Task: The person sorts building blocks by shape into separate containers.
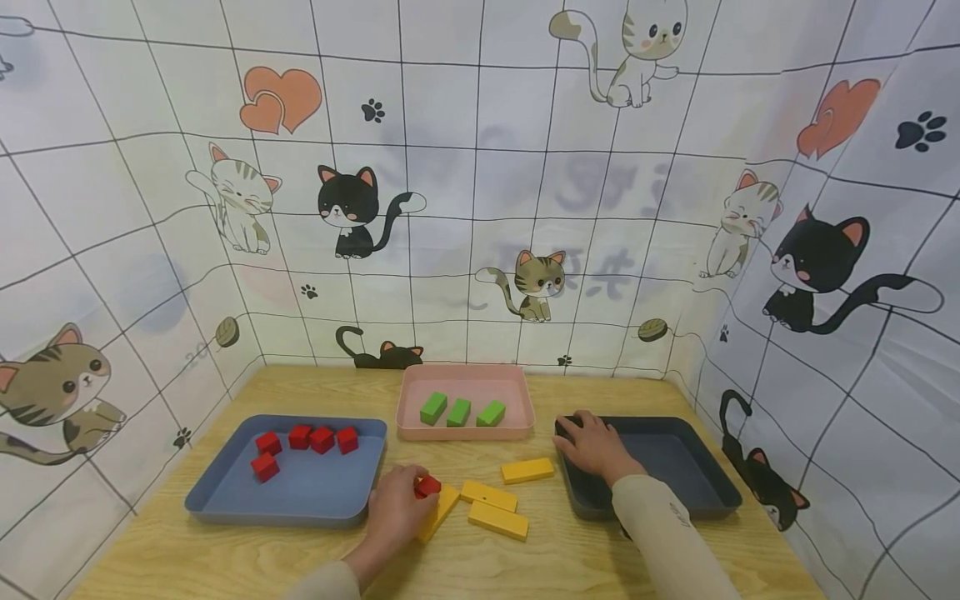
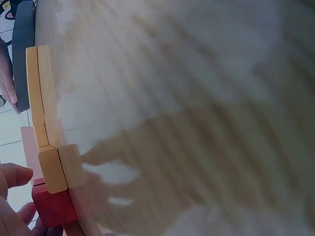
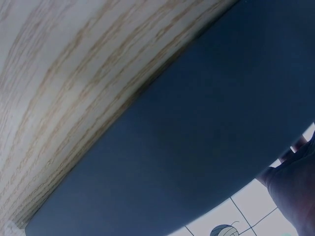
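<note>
A red block [image 1: 428, 486] was held between the curled thumb and fingers of the left hand [image 1: 393, 507], low over the worktop [image 1: 555, 567]; whether the block was clear of the surface could not be told. Just to that hand's right, a slanted yellow block [image 1: 444, 510] was seen close against the held piece, with three more yellow blocks [image 1: 498, 520] scattered further right. A slip or a dragged yellow block was judged the likeliest mishap, to be caused by a grip kept mainly at the fingertips and by crowding on that side.

To the left of the same hand, a blue tray [image 1: 225, 496] was occupied by five red blocks [image 1: 265, 467] in its far half; its raised near rim could be clipped if the block were carried too low.

Well to the right, the rim of a dark tray [image 1: 667, 467] was touched by the right hand [image 1: 597, 450], though whether it was gripped or merely leaned on could not be told. That tray could be tipped or shifted by uneven pressure at its corner.

Beyond both hands, three green blocks [image 1: 459, 412] were contained in a pink tray [image 1: 465, 434], before a cat-printed cloth [image 1: 435, 292].
</note>
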`<state>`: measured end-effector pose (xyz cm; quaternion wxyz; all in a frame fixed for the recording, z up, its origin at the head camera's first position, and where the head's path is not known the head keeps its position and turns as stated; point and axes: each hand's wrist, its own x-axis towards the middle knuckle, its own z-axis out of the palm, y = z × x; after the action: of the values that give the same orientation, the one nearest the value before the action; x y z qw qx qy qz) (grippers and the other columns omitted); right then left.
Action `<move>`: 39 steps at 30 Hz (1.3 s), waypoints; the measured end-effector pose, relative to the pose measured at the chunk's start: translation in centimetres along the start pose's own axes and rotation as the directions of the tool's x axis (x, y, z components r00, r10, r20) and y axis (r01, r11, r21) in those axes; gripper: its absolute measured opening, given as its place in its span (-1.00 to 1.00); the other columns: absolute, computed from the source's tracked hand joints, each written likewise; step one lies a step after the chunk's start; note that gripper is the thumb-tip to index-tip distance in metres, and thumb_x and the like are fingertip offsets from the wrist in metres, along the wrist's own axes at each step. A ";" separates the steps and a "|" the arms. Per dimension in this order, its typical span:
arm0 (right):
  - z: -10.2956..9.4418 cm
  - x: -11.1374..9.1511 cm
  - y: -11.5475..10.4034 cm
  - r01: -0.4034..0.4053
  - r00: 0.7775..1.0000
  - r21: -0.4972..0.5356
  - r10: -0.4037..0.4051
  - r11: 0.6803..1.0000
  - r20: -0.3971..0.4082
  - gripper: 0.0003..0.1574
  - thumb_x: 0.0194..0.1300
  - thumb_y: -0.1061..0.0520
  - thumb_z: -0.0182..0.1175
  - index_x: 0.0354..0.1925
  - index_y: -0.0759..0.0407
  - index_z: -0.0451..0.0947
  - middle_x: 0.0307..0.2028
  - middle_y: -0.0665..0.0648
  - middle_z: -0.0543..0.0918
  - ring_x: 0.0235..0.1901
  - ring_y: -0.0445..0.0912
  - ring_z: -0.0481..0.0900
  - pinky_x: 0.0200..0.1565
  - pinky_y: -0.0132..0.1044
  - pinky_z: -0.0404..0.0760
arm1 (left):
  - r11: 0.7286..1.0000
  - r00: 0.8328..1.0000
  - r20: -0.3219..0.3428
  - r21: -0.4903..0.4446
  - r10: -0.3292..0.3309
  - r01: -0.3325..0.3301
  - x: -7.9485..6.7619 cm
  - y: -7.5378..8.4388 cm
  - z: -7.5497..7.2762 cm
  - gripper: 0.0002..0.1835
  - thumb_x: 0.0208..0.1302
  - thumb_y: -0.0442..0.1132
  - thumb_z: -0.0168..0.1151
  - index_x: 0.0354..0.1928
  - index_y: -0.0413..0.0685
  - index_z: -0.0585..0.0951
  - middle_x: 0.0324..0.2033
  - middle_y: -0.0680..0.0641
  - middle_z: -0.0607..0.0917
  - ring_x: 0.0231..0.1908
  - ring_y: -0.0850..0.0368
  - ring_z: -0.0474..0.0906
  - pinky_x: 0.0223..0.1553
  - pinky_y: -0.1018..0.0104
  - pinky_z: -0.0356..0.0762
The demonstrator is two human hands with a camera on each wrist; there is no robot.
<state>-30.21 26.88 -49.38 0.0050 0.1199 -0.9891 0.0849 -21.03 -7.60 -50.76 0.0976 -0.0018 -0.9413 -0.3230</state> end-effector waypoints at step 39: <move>-0.1 0.0 -0.2 -0.004 1.000 -0.006 0.004 1.000 -0.006 -0.30 0.50 -0.23 -0.02 0.43 0.08 0.33 0.34 0.39 0.28 0.29 0.38 0.27 0.21 0.42 0.16 | 0.991 0.999 -0.012 -0.128 0.046 -0.047 0.8 1.7 -2.3 -0.68 0.01 -0.30 0.40 -0.12 -0.18 0.72 -0.32 0.00 0.64 -0.27 0.07 0.49 -0.19 0.02 0.37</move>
<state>-30.15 26.72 -49.30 0.0082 0.1176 -0.9896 0.0825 -21.33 -7.74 -47.76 0.1088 -0.0285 -0.9179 -0.3805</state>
